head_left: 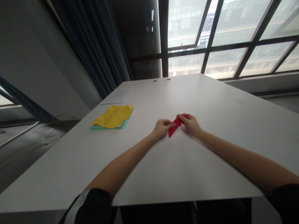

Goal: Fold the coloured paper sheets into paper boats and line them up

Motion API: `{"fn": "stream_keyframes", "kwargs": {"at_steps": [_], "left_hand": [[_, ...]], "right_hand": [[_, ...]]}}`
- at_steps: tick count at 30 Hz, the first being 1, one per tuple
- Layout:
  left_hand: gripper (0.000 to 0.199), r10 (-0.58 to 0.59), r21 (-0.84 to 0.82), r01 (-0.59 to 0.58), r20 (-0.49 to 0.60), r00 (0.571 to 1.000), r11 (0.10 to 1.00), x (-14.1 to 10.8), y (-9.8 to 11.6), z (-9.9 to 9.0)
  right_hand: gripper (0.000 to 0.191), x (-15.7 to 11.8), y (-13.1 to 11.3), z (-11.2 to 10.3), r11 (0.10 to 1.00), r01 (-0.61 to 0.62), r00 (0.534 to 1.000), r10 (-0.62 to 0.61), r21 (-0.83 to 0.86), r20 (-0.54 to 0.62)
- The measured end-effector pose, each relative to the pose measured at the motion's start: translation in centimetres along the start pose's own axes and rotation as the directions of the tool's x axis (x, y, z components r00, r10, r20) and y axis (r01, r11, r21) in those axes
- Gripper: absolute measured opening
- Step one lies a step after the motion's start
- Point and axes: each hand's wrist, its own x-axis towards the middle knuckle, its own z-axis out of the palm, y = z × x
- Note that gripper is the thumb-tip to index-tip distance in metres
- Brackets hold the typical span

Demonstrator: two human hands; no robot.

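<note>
A folded piece of red paper (173, 131) is held between both hands over the middle of the white table (149, 168). My left hand (162, 128) pinches its left side, thumb on top. At its upper right end, my right hand (189, 123) grips the paper between thumb and fingers. One pointed corner of the paper sticks out below my left fingertips, toward me. Some of the folds are hidden behind the fingers.
Left of my hands lies a creased yellow sheet (113, 117) on a stack of blue-green paper (123, 125). Behind it, a printed white sheet (117, 96) rests near the table's left edge. Two small round fittings sit at the far edge, before the window and curtain.
</note>
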Motion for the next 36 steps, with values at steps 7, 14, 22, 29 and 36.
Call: {"fn": "stream_keyframes", "kwargs": {"at_steps": [7, 14, 22, 29, 36], "left_hand": [[0.03, -0.007, 0.022, 0.008, -0.007, 1.0, 1.0, 0.0, -0.2, -0.1], [0.026, 0.067, 0.039, -0.065, -0.077, 0.995, 0.997, 0.1, -0.4, -0.1], [0.031, 0.102, -0.1, -0.132, -0.259, 0.96, 0.986, 1.0, -0.5, -0.6], [0.032, 0.098, -0.13, -0.139, -0.277, 0.956, 0.982, 1.1, -0.8, -0.7], [0.025, 0.202, 0.115, -0.18, -0.232, 0.951, 0.977, 0.9, -0.8, -0.7]], "right_hand": [[0.029, 0.3, 0.0, 0.0, 1.0, 0.018, 1.0, -0.018, -0.002, 0.019], [0.03, -0.3, -0.7, 0.5, 0.998, 0.008, 0.997, -0.004, -0.061, 0.076], [0.035, -0.2, -0.1, 0.1, 0.987, -0.022, 0.991, 0.042, -0.159, 0.124], [0.029, -0.3, -0.2, 0.1, 0.961, 0.027, 0.993, 0.007, -0.275, 0.12], [0.021, 0.0, -0.4, -0.1, 0.911, 0.114, 0.992, -0.084, -0.396, 0.093]]}}
